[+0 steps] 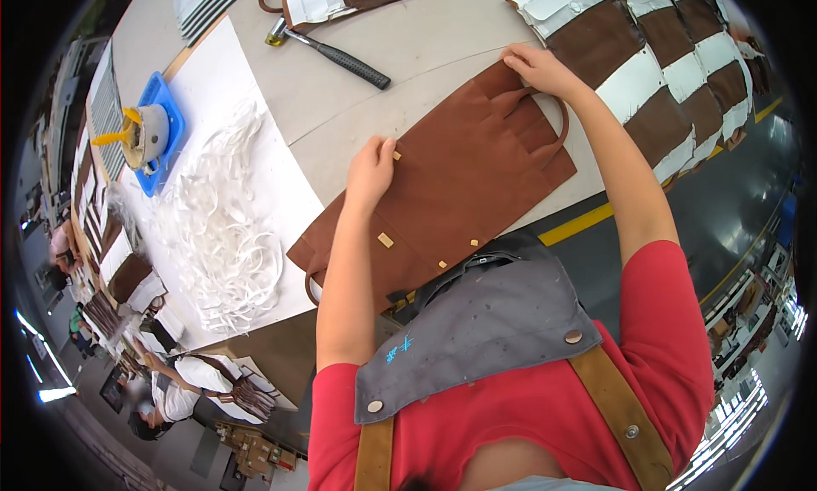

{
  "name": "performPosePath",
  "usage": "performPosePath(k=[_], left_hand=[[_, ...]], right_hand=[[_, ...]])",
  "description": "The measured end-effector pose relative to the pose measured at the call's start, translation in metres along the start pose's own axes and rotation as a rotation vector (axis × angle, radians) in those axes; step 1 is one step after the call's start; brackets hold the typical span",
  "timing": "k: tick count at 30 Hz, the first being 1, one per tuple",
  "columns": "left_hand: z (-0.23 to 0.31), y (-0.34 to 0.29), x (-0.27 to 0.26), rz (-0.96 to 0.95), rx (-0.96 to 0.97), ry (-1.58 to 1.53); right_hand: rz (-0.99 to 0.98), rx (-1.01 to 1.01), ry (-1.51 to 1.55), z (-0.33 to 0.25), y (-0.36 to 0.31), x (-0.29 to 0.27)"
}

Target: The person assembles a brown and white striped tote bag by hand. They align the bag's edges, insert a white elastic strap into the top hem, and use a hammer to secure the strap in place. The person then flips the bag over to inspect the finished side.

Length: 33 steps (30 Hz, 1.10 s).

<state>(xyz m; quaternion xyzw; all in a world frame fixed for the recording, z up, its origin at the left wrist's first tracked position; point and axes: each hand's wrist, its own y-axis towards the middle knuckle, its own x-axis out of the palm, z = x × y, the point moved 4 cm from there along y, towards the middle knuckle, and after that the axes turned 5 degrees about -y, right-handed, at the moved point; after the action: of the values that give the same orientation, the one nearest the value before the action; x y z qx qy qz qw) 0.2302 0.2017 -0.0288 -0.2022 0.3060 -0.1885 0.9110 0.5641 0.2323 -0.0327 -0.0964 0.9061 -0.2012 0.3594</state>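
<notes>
A flat brown leather bag piece (464,180) with handles and small gold studs lies spread on the grey worktable (425,48). My left hand (370,169) presses on its near left edge, fingers curled over the leather. My right hand (538,68) pinches the far top edge of the piece next to its handle (557,129). Both arms reach out from my red shirt and grey apron.
A hammer (332,53) lies on the table beyond the piece. A heap of white strips (217,227) rests on white paper to the left, beside a glue pot (145,134) on a blue tray. Brown-and-white bags (655,57) are stacked at right. Another person (166,402) works below left.
</notes>
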Motion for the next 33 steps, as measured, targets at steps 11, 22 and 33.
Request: performPosePath(k=[11, 22, 33], left_hand=[[-0.108, -0.105, -0.119, 0.091, -0.282, 0.257], [-0.160, -0.148, -0.128, 0.414, -0.220, -0.710], [-0.082, -0.171, -0.133, 0.724, 0.147, -0.459]], right_hand=[[-0.027, 0.101, 0.277, 0.026, -0.027, 0.003], [0.117, 0.091, 0.418, 0.067, -0.044, -0.032], [0.068, 0.261, 0.205, 0.100, -0.058, -0.030]])
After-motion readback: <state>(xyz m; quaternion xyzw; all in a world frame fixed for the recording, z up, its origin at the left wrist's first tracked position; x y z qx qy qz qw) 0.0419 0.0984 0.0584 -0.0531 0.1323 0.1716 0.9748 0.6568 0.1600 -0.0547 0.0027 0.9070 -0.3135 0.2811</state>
